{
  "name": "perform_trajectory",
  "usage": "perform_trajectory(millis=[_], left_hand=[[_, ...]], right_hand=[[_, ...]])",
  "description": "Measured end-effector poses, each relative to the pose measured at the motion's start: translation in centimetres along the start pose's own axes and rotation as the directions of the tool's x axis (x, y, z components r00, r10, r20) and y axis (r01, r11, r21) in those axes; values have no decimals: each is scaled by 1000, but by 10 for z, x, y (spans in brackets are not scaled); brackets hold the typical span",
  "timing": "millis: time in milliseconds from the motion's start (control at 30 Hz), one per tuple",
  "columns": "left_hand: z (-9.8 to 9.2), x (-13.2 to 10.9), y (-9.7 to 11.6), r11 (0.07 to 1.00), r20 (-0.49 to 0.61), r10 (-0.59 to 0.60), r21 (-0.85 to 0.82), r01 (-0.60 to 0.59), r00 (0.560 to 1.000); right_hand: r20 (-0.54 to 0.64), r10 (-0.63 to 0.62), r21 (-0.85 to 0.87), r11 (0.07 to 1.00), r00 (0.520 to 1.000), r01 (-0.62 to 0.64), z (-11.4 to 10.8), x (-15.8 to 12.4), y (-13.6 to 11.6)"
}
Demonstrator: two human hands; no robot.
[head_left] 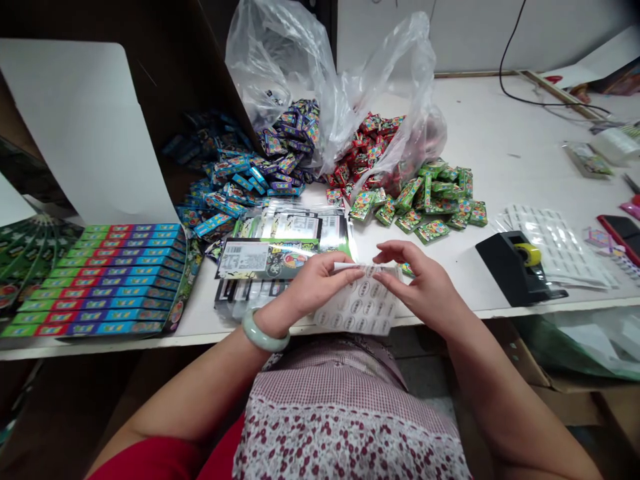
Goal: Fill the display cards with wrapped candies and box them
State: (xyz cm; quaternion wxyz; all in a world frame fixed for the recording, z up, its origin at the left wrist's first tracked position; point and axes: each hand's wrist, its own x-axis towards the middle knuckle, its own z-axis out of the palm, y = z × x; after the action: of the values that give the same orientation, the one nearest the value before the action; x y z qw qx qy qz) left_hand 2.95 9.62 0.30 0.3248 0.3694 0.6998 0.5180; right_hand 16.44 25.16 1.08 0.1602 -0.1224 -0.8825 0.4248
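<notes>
A white sheet of round stickers (357, 310) is held at the table's front edge, its top bent over. My left hand (317, 283), a pale bangle on the wrist, pinches the sheet's upper left between thumb and fingers. At the upper right, my right hand (420, 280) has its thumb on the sheet and its index finger arched above; whether a single sticker is lifted is too small to tell. Beside my left hand lies a flat printed package with a white label (245, 257), on top of a stack of clear plastic sleeves (285, 220).
Small green boxes (435, 200), red boxes (373, 143), purple boxes (295, 133) and blue boxes (225, 180) lie in heaps behind, partly in plastic bags (295, 40). An open carton holds rows of coloured boxes (105, 280) at left. A tape dispenser (515, 267) and more sticker sheets (555, 240) lie right.
</notes>
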Motion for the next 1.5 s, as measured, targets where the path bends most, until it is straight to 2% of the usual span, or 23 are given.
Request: perform_trajectory(millis=[100,167,267,367,433,500,633,733,800,867,900,967,1000,1067,1167,1233,1267,1300,1333,1400,1433,1500], left_hand=[[-2,0,0,997,-5,-31,-74,30,1000],[-5,0,0,993,-11,-46,-113,44,999],[-9,1,-2,992,-19,-48,-118,45,999],[-9,7,-2,994,-10,-44,-100,43,999],[-9,15,0,996,15,-29,-83,30,999],[-8,28,3,999,61,-22,-30,24,998],[-2,64,6,976,205,-48,218,2,978],[7,94,2,909,288,-57,411,-69,956],[13,108,-4,878,313,-68,470,-92,947],[17,118,-11,864,327,-89,496,-91,941],[19,122,-14,853,330,-101,515,-89,939],[20,128,-21,822,326,-124,563,-87,937],[21,130,-24,803,320,-133,589,-87,938],[22,135,-30,766,312,-149,637,-90,938],[27,141,-35,722,321,-177,685,-98,931],[32,145,-36,702,334,-192,704,-108,923],[35,146,-37,694,342,-197,711,-116,919],[37,148,-38,686,350,-200,717,-124,915],[39,149,-39,679,359,-201,722,-134,911],[43,151,-42,668,376,-201,728,-155,905],[44,152,-43,663,384,-201,731,-164,901],[46,151,-44,656,396,-199,733,-179,896]], right_hand=[[-42,12,62,998,999,-9,-8,-5,10],[-68,74,164,984,995,-62,-13,-10,22],[15,216,391,898,976,-204,-16,-18,39],[102,316,526,788,943,-320,-13,-24,49],[67,366,577,745,928,-335,-11,-25,53],[-1,411,583,741,912,-333,-13,-26,57],[-90,464,491,791,882,-366,-20,-28,76],[-99,426,397,845,899,-357,-28,-30,99],[-180,398,275,898,900,-342,-33,-31,115],[-247,326,73,945,912,-318,-36,-30,129],[-237,278,-37,955,931,-295,-36,-30,134],[-140,202,-208,951,969,-229,-33,-27,142],[-98,186,-260,943,978,-205,-31,-26,145],[-97,185,-343,916,978,-207,-29,-24,148],[-261,181,-407,870,948,-279,-35,-29,151],[-418,142,-382,868,897,-316,-43,-37,150],[-462,111,-359,884,880,-300,-47,-42,147],[-463,77,-338,906,883,-256,-50,-46,143],[-418,42,-320,928,907,-190,-51,-49,138],[-232,-22,-286,957,972,-47,-48,-52,128],[-125,-37,-272,962,991,2,-43,-52,123],[32,-29,-274,961,999,37,-33,-50,116]])
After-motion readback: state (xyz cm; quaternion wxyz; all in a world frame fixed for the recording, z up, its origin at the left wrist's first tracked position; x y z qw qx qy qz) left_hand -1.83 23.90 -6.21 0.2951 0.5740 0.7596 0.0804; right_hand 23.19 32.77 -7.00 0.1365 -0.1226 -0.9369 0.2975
